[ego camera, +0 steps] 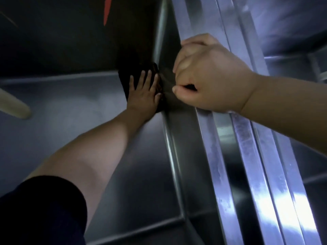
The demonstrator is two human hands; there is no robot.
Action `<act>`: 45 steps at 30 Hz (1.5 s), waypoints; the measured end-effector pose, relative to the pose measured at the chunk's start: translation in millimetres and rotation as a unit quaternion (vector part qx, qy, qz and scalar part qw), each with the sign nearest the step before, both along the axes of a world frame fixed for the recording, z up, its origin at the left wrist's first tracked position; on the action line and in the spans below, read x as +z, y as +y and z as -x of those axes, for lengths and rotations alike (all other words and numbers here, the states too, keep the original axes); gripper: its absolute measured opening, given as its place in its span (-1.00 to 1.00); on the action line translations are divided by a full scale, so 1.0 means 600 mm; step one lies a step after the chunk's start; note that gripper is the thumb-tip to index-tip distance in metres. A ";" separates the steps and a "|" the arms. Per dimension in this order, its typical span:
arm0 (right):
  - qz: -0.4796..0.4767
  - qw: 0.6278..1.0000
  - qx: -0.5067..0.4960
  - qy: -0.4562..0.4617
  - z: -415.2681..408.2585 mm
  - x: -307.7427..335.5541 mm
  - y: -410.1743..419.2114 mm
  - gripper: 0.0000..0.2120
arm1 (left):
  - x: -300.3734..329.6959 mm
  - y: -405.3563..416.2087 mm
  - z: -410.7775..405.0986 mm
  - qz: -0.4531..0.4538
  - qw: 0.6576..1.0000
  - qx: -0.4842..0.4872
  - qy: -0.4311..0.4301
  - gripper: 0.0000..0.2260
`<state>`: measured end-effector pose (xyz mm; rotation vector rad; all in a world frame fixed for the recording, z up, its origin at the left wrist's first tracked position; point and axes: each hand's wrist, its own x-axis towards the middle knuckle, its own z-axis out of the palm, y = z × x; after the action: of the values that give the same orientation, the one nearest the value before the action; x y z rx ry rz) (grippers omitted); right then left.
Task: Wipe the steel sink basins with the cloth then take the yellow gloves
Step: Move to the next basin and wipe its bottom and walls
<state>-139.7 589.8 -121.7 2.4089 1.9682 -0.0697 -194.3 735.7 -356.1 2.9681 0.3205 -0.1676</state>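
I look down into a deep steel sink basin (70,106). My left hand (144,91) reaches to the bottom near the right wall, fingers straight and spread, pressing a dark cloth (127,76) flat against the steel. My right hand (208,73) is up on the steel divider rim (228,138) between the basins, fingers curled over its edge and gripping it. A second basin (292,68) lies to the right of the divider. No yellow gloves are in view.
A beige rounded object (16,105) juts in at the left edge. A red streak (107,11) shows on the dark far wall at the top. The basin's right wall (184,156) drops steeply from the rim.
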 end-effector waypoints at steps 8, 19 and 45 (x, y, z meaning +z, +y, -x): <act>0.023 0.999 -0.003 -0.034 0.010 0.002 -0.001 -0.61 | 0.012 -0.134 0.241 -0.004 0.990 -0.139 0.036 -0.29; 0.037 0.993 0.013 -0.114 0.017 -0.006 -0.001 -0.52 | 0.021 -0.146 0.445 0.031 0.904 -0.426 0.028 -0.46; -0.024 0.999 -0.019 -0.016 0.019 0.001 0.003 -0.71 | 0.002 0.241 0.142 -0.034 0.998 0.013 0.051 -0.38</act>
<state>-150.8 591.7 -121.0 2.4601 1.9330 0.0147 -279.4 880.4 -355.2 3.0259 0.3856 -0.3122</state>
